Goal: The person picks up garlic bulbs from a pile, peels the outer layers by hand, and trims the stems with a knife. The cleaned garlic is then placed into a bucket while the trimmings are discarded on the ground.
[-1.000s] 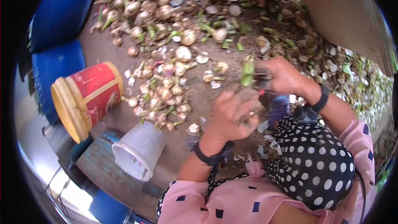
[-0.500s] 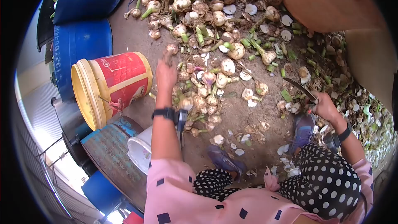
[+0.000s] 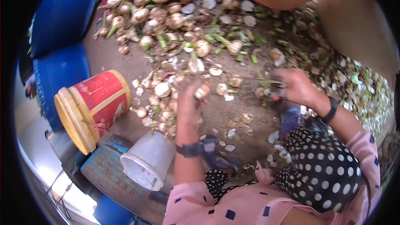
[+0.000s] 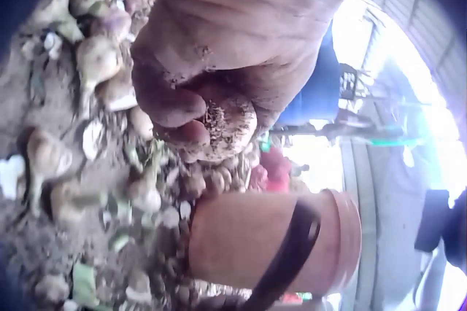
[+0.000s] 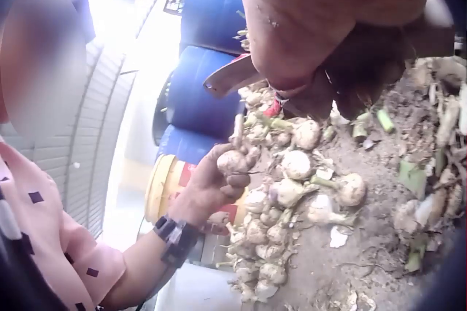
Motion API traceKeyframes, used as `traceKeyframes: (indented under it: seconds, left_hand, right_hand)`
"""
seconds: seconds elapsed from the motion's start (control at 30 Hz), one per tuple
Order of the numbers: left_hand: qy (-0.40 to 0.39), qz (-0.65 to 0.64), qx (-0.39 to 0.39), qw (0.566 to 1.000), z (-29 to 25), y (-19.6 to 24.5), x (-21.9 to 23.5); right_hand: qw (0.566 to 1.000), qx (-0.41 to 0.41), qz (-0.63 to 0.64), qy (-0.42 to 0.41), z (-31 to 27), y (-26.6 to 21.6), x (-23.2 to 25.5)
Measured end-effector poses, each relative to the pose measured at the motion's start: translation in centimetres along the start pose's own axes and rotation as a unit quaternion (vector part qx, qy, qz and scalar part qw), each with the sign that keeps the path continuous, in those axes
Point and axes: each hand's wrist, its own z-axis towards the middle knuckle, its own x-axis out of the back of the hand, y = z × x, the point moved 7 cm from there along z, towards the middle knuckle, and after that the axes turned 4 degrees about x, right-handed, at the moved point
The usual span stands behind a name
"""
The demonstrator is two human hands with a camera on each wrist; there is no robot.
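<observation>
My left hand (image 3: 190, 100) grips a round, soil-covered bulb (image 3: 203, 90) over the small bulb pile. In the left wrist view the fingers (image 4: 179, 107) curl round that bulb (image 4: 232, 127), its rooty side showing. From the right wrist view, the left hand (image 5: 219, 180) holds the bulb (image 5: 233, 162) with a stem upright. My right hand (image 3: 295, 86) grips a knife, its thin blade (image 3: 254, 79) pointing left toward the left hand. The blade (image 5: 232, 76) also shows beyond the right hand (image 5: 328, 34) in the right wrist view; the handle is mostly hidden.
A yellow-and-red bucket (image 3: 100, 104) lies tipped at the left, with a white bucket (image 3: 152, 158) below it. Blue barrels (image 3: 62, 66) stand at the far left. A large bulb heap (image 3: 162, 10) spreads across the top, and trimmings (image 3: 358, 87) cover the right side.
The left hand has come back from the left side of the pile toward the knife, with a bulb in its grip. The right hand has moved left and up, and the head view has shifted.
</observation>
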Motion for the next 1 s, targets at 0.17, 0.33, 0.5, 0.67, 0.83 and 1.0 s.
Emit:
traceKeyframes:
  seconds: [0.17, 0.33, 0.5, 0.67, 0.83, 1.0]
  left_hand:
    - [-0.111, 0.071, -0.03, 0.991, -6.4, -4.1, -8.6]
    - [-0.09, 0.351, -0.312, 0.878, -7.1, -1.2, -9.8]
    - [-0.018, 0.357, -0.388, 0.85, -8.5, 0.0, -12.7]
    - [-0.201, -0.21, 0.005, 0.957, -5.8, -5.3, -13.4]
    - [-0.279, -0.096, -0.156, 0.943, -5.1, -6.0, -11.0]
    - [-0.075, 0.398, -0.319, 0.857, -6.0, -6.8, -9.8]
  right_hand:
    - [0.997, 0.062, -0.043, 0.034, 0.9, -2.2, 1.1]
    - [0.976, -0.145, 0.156, 0.049, -2.4, 4.6, 1.9]
    - [0.961, -0.067, 0.268, 0.035, -1.7, -1.1, 2.3]
    - [0.954, 0.235, 0.028, 0.185, -2.1, -5.9, 4.1]
    - [0.98, 0.167, -0.049, 0.094, -3.2, -4.7, 3.2]
    - [0.976, 0.129, -0.115, 0.135, -2.7, -4.5, 4.4]
